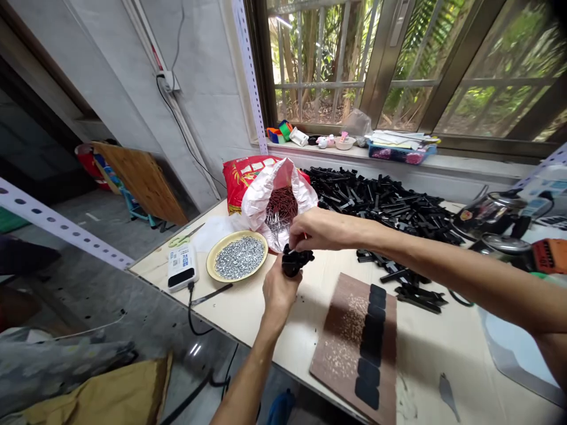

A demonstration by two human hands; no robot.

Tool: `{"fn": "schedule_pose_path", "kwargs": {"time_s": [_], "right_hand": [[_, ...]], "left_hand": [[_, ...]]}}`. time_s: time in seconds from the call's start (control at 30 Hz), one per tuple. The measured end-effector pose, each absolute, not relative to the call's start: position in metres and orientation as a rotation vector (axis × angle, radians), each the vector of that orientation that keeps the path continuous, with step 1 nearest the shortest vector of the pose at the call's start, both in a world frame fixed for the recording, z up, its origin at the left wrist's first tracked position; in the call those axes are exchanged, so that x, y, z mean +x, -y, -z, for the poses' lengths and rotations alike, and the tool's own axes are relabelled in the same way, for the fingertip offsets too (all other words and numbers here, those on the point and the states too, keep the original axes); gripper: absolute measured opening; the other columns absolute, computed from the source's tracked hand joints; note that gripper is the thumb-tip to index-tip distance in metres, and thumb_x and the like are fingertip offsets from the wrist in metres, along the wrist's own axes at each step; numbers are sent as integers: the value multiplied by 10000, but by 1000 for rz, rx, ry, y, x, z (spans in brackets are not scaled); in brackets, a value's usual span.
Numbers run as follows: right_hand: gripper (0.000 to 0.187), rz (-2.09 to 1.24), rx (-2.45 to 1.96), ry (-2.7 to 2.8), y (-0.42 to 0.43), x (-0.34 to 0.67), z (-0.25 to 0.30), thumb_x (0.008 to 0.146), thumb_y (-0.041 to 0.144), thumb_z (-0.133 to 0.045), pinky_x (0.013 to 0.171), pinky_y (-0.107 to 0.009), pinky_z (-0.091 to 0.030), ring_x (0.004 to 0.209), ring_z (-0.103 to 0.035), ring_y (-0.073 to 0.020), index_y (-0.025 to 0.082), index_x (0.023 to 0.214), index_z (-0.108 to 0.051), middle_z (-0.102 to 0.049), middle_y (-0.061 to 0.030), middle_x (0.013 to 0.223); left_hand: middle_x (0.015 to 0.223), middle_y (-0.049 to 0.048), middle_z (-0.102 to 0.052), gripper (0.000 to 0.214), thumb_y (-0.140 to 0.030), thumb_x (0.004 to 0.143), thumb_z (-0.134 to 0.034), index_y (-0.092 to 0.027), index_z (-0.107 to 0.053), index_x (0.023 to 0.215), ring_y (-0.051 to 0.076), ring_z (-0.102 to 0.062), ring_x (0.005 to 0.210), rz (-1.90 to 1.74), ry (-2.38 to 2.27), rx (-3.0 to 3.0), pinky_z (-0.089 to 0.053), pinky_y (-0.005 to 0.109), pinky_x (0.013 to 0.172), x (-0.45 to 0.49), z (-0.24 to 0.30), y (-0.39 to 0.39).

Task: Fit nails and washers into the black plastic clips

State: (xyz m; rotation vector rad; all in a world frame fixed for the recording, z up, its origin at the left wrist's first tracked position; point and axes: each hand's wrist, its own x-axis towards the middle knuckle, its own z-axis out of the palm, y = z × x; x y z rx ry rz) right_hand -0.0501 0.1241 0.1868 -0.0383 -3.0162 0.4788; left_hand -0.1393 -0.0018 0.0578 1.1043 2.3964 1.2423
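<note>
My left hand [282, 290] is closed round a black plastic part [297, 260], held up above the table's middle. From above, my right hand [310, 229] pinches at the top of that part; a thin reddish tip shows by its fingers, but most of what they hold is hidden. Just behind both hands, an open white sack [259, 198] lies with its mouth towards me, full of thin metal pins with dark red ends [282, 206]. A yellow dish [213, 268] of small silvery metal pieces [239, 258] stands left of my left hand.
A heap of black plastic parts [376, 203] fills the table's back right. A brown board [339, 342] with black pads [372, 333] lies in front. Scissors [186, 236], a white device with a cable [182, 265], a kettle [491, 209] and a flat metal bit [449, 394] lie around.
</note>
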Motion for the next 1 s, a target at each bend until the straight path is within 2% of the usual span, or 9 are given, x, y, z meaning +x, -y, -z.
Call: {"fn": "schedule_pose_path", "kwargs": {"time_s": [0.07, 0.3, 0.4, 0.5, 0.67, 0.77, 0.83, 1.0], "right_hand": [[150, -450, 4, 3074, -120, -49, -190, 697, 90, -639, 547, -201, -335, 575, -514, -76, 163, 791, -729, -641, 16, 675], [184, -336, -11, 3202, -102, -40, -210, 713, 109, -663, 510, -206, -272, 588, -472, -77, 211, 864, -680, -617, 34, 717], [201, -321, -45, 3209, -100, -36, -216, 754, 165, -663, 526, -210, -290, 609, -488, -90, 223, 947, -656, -624, 26, 761], [250, -443, 91, 3093, -106, -31, -219, 801, 225, -636, 580, -210, -359, 689, -528, -105, 189, 1046, -605, -631, -5, 848], [194, -558, 221, 2965, -113, -22, -222, 805, 150, -619, 595, -195, -389, 681, -520, -88, 126, 996, -597, -608, -14, 814], [215, -565, 130, 2784, -113, -8, -222, 817, 198, -637, 612, -202, -402, 685, -512, -84, 126, 1015, -593, -613, -22, 860], [162, -578, 48, 2655, -114, 5, -219, 842, 204, -612, 620, -205, -405, 677, -509, -79, 131, 987, -602, -619, -17, 852], [114, -594, -148, 2426, -121, 41, -186, 873, 234, -573, 613, -206, -411, 683, -532, -88, 146, 915, -631, -624, -21, 817]], "left_hand": [[797, 76, -705, 311, -210, 640, -659, -220, -650, 951, 291, -642, 817, -1202, -2396, 1149, -400, 305, 629, -132, -63, 3], [759, 96, -710, 276, -219, 639, -656, -195, -669, 914, 304, -650, 737, -1223, -2363, 1201, -379, 302, 577, -117, -70, 3], [779, 96, -714, 280, -213, 643, -653, -185, -671, 921, 307, -656, 774, -1285, -2296, 1216, -412, 317, 614, -115, -68, 0], [845, 83, -718, 343, -216, 659, -649, -182, -650, 1000, 294, -657, 832, -1334, -2211, 1239, -437, 324, 654, -114, -66, -2], [845, 68, -709, 352, -211, 655, -666, -172, -635, 1004, 274, -647, 818, -1373, -2197, 1220, -442, 319, 663, -111, -70, -2], [817, 41, -687, 315, -227, 688, -653, -178, -616, 997, 235, -630, 772, -1507, -2167, 1279, -438, 299, 662, -110, -75, 2], [816, 27, -665, 250, -214, 718, -624, -189, -601, 965, 212, -608, 761, -1569, -2195, 1390, -428, 288, 669, -111, -75, 5], [866, 49, -637, 174, -223, 786, -569, -191, -586, 957, 212, -577, 812, -1619, -2272, 1635, -416, 302, 709, -118, -72, 0]]}}
